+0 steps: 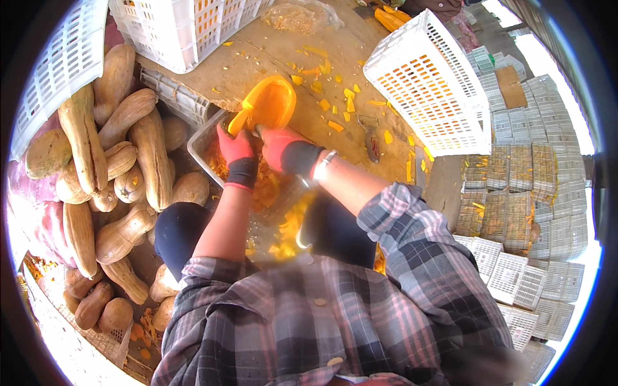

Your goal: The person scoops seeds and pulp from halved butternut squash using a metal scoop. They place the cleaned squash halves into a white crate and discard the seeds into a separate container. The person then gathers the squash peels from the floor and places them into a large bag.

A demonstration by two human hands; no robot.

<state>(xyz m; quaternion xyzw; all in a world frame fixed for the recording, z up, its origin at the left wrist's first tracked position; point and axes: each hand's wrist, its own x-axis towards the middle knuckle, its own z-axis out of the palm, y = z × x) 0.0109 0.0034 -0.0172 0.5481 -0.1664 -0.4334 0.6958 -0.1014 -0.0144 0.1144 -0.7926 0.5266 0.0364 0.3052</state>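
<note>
Both hands wear red gloves with black cuffs. My left hand [235, 149] grips the narrow end of a peeled, hollowed orange squash half [280, 106]. Curled against the near side of this squash is my right hand [288, 150]; whether it grips the squash or a tool is hidden. A small shiny metal edge shows below the right hand, too little to identify. Under the hands is a grey plastic crate [205, 161] with stringy orange squash pulp [263, 186] in it. Yellow-orange peelings [289, 229] lie between the knees, partly blurred.
Whole tan squashes [158, 157] are heaped at left. White plastic crates stand at upper left [181, 38] and upper right [429, 91]. Orange scraps [335, 126] litter the wooden board [309, 82], near a clear plastic bag [301, 18]. Many stacked crates [519, 169] fill the right.
</note>
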